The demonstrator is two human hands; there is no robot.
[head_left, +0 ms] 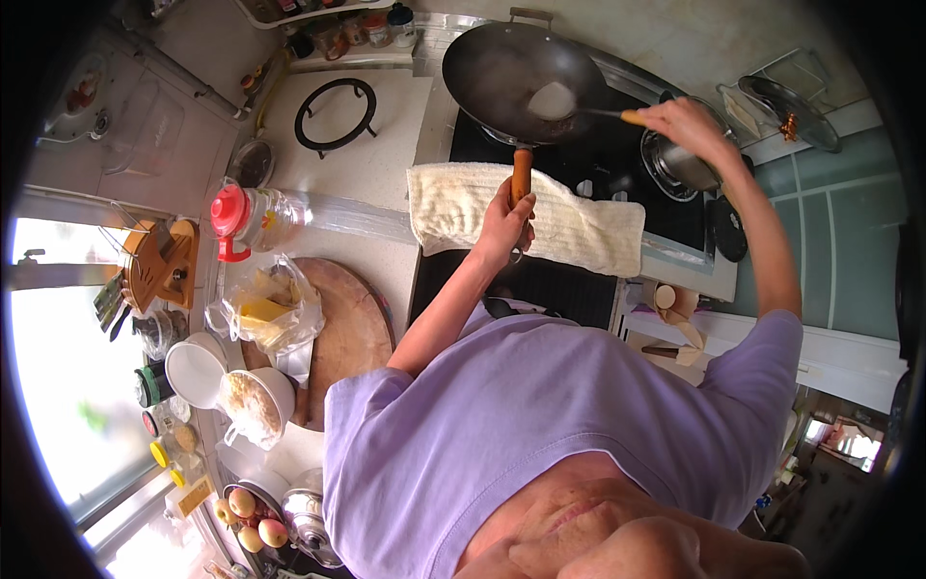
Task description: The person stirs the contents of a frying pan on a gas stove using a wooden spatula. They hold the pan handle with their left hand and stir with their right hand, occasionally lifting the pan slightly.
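My left hand (506,224) is closed around the wooden handle (521,177) of a dark wok (492,79) on the black glass stove. Steam hangs inside the wok, and a little dark food lies near its lower right wall. My right hand (676,127) grips the wooden-ended handle of a metal spatula (552,100), whose blade is inside the wok. A cream towel (586,228) lies along the stove's front edge, under my left hand and the wok handle. Just beyond my right wrist stands a steel pot (687,163), partly hidden by that arm.
Left of the stove are a black ring stand (335,85), a red-lidded jug (264,217), a round wooden board (354,326) with a plastic bag (271,311), and a knife block (148,260). Apples (273,533) sit lower left. A glass lid (792,108) leans at right.
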